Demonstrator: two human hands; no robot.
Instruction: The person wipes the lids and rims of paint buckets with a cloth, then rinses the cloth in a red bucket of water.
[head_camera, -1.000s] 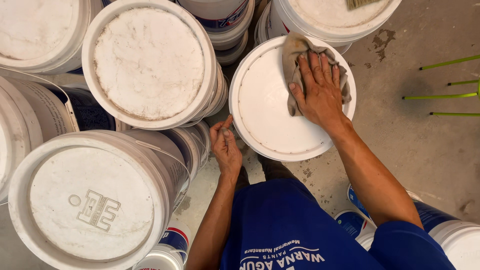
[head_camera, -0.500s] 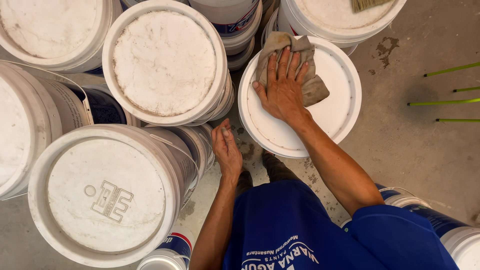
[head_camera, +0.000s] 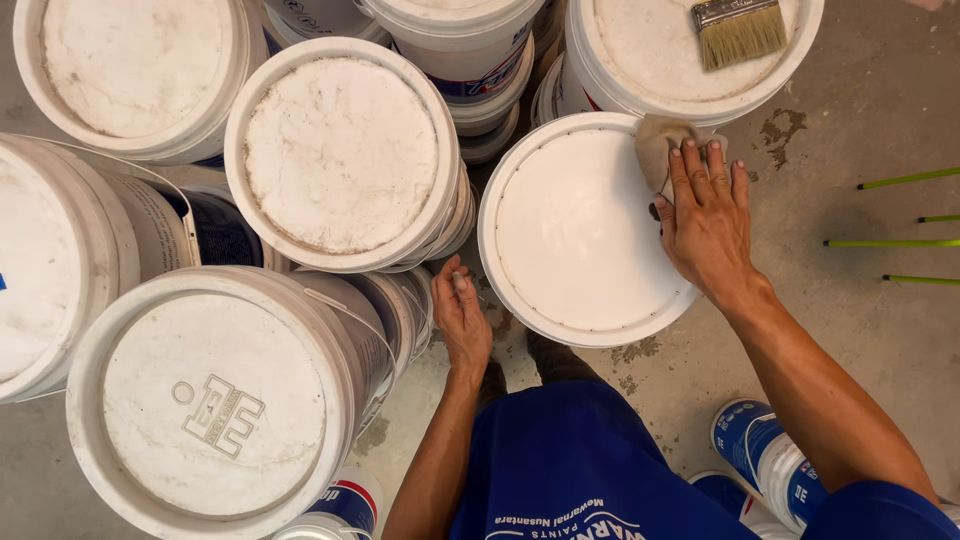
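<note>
Several white pails stand packed on a grey floor (head_camera: 880, 90), seen from above. Far left: dusty-lidded pails, one lower left (head_camera: 205, 400) with a raised emblem on its lid, one upper centre (head_camera: 340, 150) crusted white. Left hand (head_camera: 463, 318): fingers lightly curled, holding nothing, resting between the pails at the clean pail's lower left rim. Centre right: clean-lidded pail (head_camera: 575, 230). Right hand (head_camera: 708, 215): flat, fingers spread, pressing a tan rag (head_camera: 660, 145) onto the lid's upper right edge; most of the rag is under the fingers. Above it, a brush (head_camera: 738, 30) lies on another pail's lid. Far right: thin green rods (head_camera: 900, 240) on the floor.
</note>
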